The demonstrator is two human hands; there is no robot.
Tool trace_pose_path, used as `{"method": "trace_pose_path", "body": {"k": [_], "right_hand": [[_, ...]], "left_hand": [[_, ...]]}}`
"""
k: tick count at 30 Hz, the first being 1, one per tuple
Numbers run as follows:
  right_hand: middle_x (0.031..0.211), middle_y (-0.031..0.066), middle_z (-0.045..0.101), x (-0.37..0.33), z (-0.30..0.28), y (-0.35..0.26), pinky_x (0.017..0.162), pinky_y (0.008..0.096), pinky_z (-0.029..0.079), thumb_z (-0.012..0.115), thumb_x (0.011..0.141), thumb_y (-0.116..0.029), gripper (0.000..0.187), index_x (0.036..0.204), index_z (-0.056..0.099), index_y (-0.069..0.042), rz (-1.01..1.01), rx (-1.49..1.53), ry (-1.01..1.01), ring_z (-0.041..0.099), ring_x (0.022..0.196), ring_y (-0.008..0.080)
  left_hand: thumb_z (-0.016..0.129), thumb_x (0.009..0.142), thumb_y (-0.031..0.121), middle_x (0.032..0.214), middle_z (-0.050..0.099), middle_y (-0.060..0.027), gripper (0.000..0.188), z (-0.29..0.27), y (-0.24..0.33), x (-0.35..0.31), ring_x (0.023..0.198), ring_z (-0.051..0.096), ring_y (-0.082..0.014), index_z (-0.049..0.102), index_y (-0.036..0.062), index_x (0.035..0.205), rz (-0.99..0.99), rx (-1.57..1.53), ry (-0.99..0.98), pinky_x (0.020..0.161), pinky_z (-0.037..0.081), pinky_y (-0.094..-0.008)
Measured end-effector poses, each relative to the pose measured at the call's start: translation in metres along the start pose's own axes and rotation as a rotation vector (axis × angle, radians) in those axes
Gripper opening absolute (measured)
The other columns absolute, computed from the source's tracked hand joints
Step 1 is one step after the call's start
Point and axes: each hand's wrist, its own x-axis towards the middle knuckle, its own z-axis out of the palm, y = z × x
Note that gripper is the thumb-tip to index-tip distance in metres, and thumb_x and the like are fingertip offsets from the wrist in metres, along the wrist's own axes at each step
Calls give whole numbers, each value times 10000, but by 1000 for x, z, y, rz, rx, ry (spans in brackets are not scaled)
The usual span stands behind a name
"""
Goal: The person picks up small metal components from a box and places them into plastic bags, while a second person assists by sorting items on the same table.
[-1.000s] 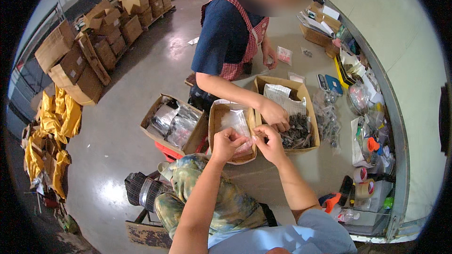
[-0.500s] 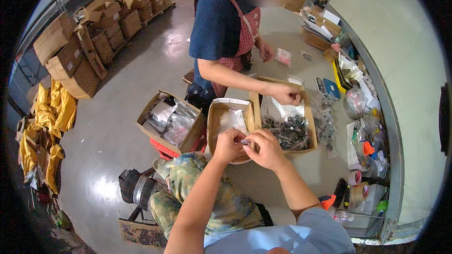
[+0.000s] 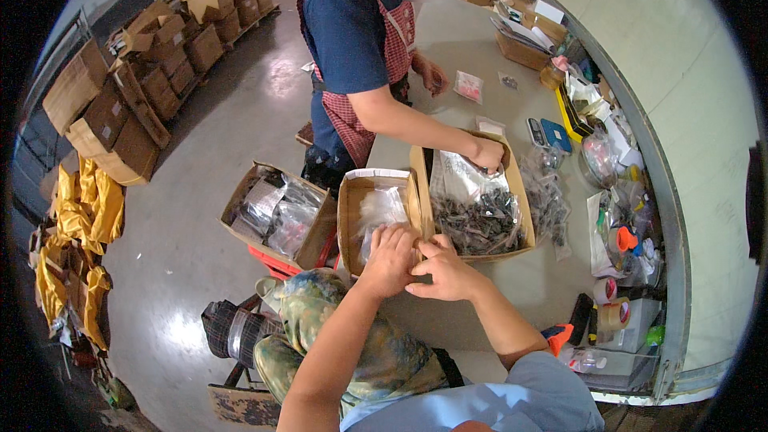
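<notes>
My left hand (image 3: 390,261) hangs over the near end of a narrow cardboard box (image 3: 346,234) with clear plastic bags (image 3: 382,206) inside. Its fingers are bent and pressed together. Close by on the right, my right hand (image 3: 445,272) has curled fingers, and its fingertips meet those of the left. Whatever lies between the fingers is hidden. A wider cardboard box (image 3: 526,220) stands just beyond, filled with small dark pieces in clear bags (image 3: 478,222) and a silvery bag (image 3: 460,176).
A co-worker's hand (image 3: 486,154) reaches into the wider box from the far side. Another box of bags (image 3: 314,250) rests on a red stool (image 3: 272,262) at the left. Loose bags (image 3: 548,208), a blue scale (image 3: 555,134) and tape rolls (image 3: 614,316) lie along the table's right.
My hands have turned over, and the small shiny packet between my fingertips is now out of sight. The co-worker's hand has dipped lower into the wider box. The view has shifted slightly.
</notes>
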Motion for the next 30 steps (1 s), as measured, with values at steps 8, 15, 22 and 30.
{"method": "trace_pose_path", "body": {"k": [8,15,22,30], "right_hand": [[754,158,613,-10,-7,110,761,414,473,613,809,-203,203,855,668,-12,771,-397,425,599,780,308],[860,141,611,-20,9,144,730,379,458,651,784,-62,184,715,496,10,442,134,600,587,804,290],[983,70,607,-31,-16,135,696,397,478,429,969,-207,105,897,407,-133,405,1491,1008,565,820,193],[679,34,549,-5,-79,235,532,316,419,546,880,-171,97,856,576,-82,630,842,938,508,570,174]], "left_hand": [[702,656,149,732,636,-97,401,-8,10,14,732,622,-289,566,39,1017,-420,-421,-202,792,446,-366],[712,671,151,764,648,-130,438,-10,9,19,746,649,-277,548,14,1053,-487,-462,-262,684,511,-369],[740,678,156,753,642,-125,450,-9,8,22,729,654,-257,539,13,1056,-507,-526,-247,673,513,-343],[753,686,168,775,643,-117,460,-6,12,31,730,652,-257,532,36,1067,-503,-532,-289,670,510,-344]]}}
